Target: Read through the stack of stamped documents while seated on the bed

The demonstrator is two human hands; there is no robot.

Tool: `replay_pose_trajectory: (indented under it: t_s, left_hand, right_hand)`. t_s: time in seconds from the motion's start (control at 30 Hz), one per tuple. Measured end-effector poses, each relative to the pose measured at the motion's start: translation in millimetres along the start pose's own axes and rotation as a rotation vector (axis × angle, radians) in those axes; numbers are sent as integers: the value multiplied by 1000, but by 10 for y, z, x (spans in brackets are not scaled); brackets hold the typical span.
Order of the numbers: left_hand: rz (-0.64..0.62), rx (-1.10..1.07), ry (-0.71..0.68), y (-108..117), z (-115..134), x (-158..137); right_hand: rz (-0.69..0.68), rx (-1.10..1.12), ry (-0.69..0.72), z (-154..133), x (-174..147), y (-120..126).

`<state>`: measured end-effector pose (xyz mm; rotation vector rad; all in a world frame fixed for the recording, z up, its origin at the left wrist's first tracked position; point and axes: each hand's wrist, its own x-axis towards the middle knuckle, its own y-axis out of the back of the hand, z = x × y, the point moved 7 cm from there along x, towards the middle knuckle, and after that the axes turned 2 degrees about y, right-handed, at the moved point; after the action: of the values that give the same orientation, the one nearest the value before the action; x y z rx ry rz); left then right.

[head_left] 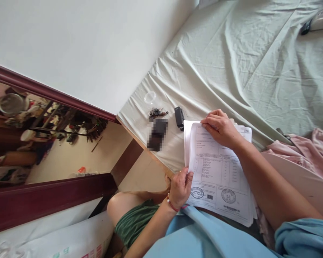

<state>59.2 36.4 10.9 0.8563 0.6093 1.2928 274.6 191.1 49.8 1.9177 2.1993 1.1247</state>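
A stack of printed papers (218,168) rests over my lap and the edge of the bed. Its top sheet carries a table, two round stamps and barcodes. My left hand (181,186) is closed on the stack's left edge, thumb on top. With fingers pinched together, my right hand (219,127) grips the upper edge, where the top sheets curl away from those beneath. Just beyond the upper left corner lies a black stapler (179,118). To its left are a bunch of keys (157,113) and a dark, pixelated object (157,134).
A pale green sheet (253,71) covers the bed, wrinkled in folds. Near the white wall (83,46) sits a clear round item (150,97). Pink cloth (301,154) is bunched at right. Past the maroon door frame (54,191) are household things; a white sack (70,236) stands lower left.
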Motion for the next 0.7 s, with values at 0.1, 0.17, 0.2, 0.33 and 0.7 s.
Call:
replay_pose_trajectory:
  t_s: [0.1, 0.17, 0.2, 0.33, 0.7]
  left_hand:
    - [6, -129, 49, 1, -7, -3]
    - [0, -269, 108, -1, -21, 11]
    - [-10, -332, 147, -6, -38, 23]
    - [-30, -455, 299, -8, -164, 126]
    - [-22, -724, 452, -117, -445, 1060]
  right_hand:
    - [-27, -32, 11, 12, -1, -57]
    - [-53, -65, 12, 30, -10, -115]
    - [-66, -85, 8, 41, -16, -146]
    - [-122, -127, -14, 83, -40, -250]
    - [-192, 6, 26, 127, -44, -317]
